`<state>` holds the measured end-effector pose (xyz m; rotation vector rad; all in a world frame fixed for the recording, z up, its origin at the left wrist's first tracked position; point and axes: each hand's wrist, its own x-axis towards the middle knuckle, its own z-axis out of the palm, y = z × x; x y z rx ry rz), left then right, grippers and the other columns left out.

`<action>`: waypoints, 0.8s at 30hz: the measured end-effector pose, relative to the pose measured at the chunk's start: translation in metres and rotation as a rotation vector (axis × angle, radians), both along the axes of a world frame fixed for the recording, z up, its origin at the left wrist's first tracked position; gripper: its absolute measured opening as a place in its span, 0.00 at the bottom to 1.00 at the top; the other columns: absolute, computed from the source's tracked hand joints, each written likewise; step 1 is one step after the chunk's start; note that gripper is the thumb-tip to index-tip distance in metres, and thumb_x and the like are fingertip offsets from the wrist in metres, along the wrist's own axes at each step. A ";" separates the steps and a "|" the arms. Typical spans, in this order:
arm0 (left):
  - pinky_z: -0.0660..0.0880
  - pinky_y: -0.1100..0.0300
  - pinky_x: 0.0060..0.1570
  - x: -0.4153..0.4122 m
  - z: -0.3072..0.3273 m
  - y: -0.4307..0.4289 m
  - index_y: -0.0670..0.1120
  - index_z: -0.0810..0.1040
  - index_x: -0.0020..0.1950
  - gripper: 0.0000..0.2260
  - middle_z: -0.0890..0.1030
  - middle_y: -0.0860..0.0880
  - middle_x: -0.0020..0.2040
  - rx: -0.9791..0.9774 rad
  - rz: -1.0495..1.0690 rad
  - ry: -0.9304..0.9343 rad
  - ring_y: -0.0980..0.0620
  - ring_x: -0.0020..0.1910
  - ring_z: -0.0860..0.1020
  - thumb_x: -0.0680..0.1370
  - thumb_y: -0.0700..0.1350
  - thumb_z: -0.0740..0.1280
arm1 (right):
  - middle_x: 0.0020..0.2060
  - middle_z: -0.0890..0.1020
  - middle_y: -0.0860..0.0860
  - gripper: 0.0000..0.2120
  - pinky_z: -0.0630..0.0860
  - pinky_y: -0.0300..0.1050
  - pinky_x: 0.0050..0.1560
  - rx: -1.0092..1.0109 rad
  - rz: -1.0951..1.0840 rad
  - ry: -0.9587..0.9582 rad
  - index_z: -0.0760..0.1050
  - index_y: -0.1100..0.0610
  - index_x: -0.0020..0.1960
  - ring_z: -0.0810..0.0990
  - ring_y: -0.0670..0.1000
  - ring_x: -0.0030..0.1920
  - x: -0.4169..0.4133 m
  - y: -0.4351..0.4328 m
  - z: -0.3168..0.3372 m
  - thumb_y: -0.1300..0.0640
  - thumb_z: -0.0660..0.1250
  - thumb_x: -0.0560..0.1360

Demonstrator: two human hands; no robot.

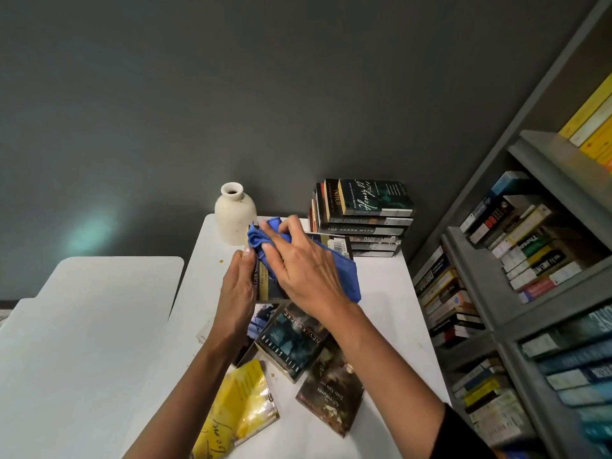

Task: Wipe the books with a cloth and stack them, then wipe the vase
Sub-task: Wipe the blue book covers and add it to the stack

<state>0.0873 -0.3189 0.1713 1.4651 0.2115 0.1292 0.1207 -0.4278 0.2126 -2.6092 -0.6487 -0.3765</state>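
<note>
Wiping under way, by my reading. The held book [267, 288] is lifted off the white tabletop [390, 293] at frame centre and tilted, so that its cover faces the cloth. The left hand [239, 286] grips it along the spine edge with the fingers wrapped close, probably to brace it against the rubbing. The right hand [308, 270] lies over the cover with fingers spread and fairly flat, pressing the blue cloth [346, 276] down rather than clutching it. The cloth bunches at the fingertips and trails out below the palm to the right.

Count, as far as I can see:
- One cloth.
- One cream vase [235, 213], upright at the back of the tabletop, just behind the hands — not yet touched by the cloth.
- One finished stack [362, 223] at upper right of the tabletop against the wall, with about six spines; the lower ones are hard to separate.
- Loose books in the lower frame: Neverwhere [291, 341], Tom Sawyer [331, 394], a yellow one [243, 400] and a bluish cover [263, 321] partly under the left wrist. That makes four, with more possibly hidden.

A crowded bookshelf [530, 260] fills the right edge.

Most of the job looks to remain.
</note>
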 end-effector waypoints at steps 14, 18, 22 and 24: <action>0.80 0.53 0.51 -0.005 -0.003 0.009 0.43 0.74 0.60 0.23 0.81 0.45 0.52 0.010 -0.088 -0.011 0.50 0.51 0.82 0.80 0.58 0.53 | 0.50 0.68 0.48 0.23 0.73 0.43 0.30 0.054 0.123 0.037 0.66 0.46 0.73 0.68 0.41 0.40 -0.015 -0.026 -0.017 0.45 0.47 0.80; 0.76 0.69 0.39 -0.006 -0.001 -0.005 0.41 0.74 0.56 0.18 0.80 0.48 0.46 -0.017 -0.104 -0.004 0.60 0.41 0.81 0.81 0.53 0.54 | 0.51 0.68 0.50 0.26 0.72 0.45 0.30 0.047 -0.021 -0.006 0.65 0.51 0.73 0.74 0.47 0.42 -0.002 -0.016 -0.010 0.45 0.45 0.79; 0.73 0.75 0.37 -0.007 -0.001 -0.012 0.51 0.74 0.60 0.12 0.79 0.53 0.51 0.004 -0.071 -0.003 0.69 0.44 0.80 0.85 0.45 0.51 | 0.49 0.71 0.51 0.25 0.63 0.37 0.29 0.000 -0.024 -0.043 0.68 0.55 0.72 0.74 0.47 0.41 -0.020 -0.001 -0.015 0.48 0.48 0.80; 0.71 0.78 0.37 -0.007 -0.004 -0.011 0.50 0.72 0.61 0.11 0.78 0.56 0.49 0.026 -0.063 0.012 0.73 0.43 0.78 0.85 0.40 0.53 | 0.47 0.74 0.50 0.23 0.64 0.36 0.29 -0.044 -0.061 -0.083 0.72 0.57 0.69 0.74 0.46 0.39 -0.033 0.005 -0.019 0.50 0.51 0.79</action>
